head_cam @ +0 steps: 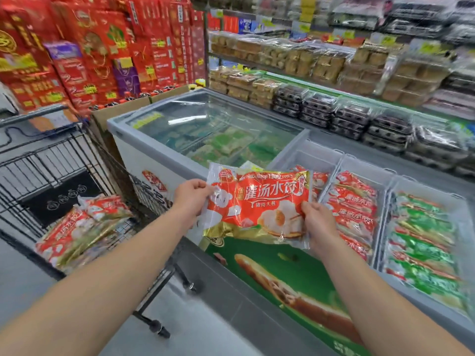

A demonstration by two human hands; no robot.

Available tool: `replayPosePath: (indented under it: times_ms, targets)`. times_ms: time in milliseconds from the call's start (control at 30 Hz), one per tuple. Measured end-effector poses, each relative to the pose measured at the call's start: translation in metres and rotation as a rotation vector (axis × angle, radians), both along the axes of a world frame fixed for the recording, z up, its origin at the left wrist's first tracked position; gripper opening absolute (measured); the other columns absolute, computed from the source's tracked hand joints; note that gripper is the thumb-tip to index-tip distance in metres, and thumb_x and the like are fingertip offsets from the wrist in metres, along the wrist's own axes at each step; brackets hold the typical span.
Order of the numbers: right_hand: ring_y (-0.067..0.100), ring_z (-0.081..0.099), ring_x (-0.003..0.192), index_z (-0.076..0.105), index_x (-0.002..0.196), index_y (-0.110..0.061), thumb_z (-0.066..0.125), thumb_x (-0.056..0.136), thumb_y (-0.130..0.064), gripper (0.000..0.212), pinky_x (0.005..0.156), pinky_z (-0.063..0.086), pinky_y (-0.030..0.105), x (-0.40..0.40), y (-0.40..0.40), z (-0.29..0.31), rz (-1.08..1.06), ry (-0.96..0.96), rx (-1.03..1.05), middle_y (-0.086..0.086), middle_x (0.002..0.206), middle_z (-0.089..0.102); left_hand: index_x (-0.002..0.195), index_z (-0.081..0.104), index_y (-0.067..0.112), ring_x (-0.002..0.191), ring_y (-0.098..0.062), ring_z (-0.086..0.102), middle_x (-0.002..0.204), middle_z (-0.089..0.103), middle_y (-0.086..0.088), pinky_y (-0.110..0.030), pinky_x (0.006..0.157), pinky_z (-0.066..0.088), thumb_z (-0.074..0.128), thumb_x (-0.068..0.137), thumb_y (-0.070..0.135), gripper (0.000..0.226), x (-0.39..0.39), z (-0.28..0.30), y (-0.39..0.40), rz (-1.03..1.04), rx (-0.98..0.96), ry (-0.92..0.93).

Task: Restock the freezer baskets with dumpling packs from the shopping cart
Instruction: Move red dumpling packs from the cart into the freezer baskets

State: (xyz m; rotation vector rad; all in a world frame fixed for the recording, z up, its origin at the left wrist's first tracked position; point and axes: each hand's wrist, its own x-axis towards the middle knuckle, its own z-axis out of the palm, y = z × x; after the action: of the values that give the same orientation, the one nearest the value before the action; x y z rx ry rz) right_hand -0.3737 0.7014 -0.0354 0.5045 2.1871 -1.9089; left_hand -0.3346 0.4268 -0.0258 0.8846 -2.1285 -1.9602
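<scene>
Left hand (190,199) fingers pinch the left edge of a red dumpling pack (259,205); right hand (318,222) fingers clamp its lower right corner. The pack is held flat above the near rim of the open freezer (257,283), just left of its baskets (385,219) of red packs. The shopping cart (64,176), left of the freezer, holds more packs (82,232).

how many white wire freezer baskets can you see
3 in the open freezer, side by side: a nearly empty white wire basket furthest left, a middle basket of red dumpling packs, and a right basket of green packs. More may sit under the closed glass lid.
</scene>
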Motion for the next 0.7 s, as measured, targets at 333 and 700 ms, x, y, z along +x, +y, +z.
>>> replayPosePath:
  times_ms: [333,700]
  targets:
    - [0.029,0.071,0.086,0.07,0.093,-0.008,0.052,0.099,-0.018,0.022,0.088,0.056,0.048,-0.045,0.086,-0.043,-0.127,-0.154,0.087,0.011,0.088,0.076,0.082,0.067,0.009,0.052,-0.012,0.067,0.076,0.072,-0.008,-0.024,0.046,0.05,0.064,0.093,0.008,0.011,-0.089,-0.064,0.097,-0.164,-0.005,-0.155]
    - [0.026,0.068,0.083,0.065,0.076,-0.015,0.052,0.099,-0.015,0.026,0.086,0.056,0.044,-0.149,0.118,-0.086,-0.249,-0.282,0.207,0.004,0.08,0.07,0.072,0.061,0.01,0.068,-0.023,0.064,0.075,0.067,-0.009,-0.039,0.064,0.05,0.057,0.078,0.0,0.013,-0.226,-0.146,0.143,-0.441,0.034,-0.324]
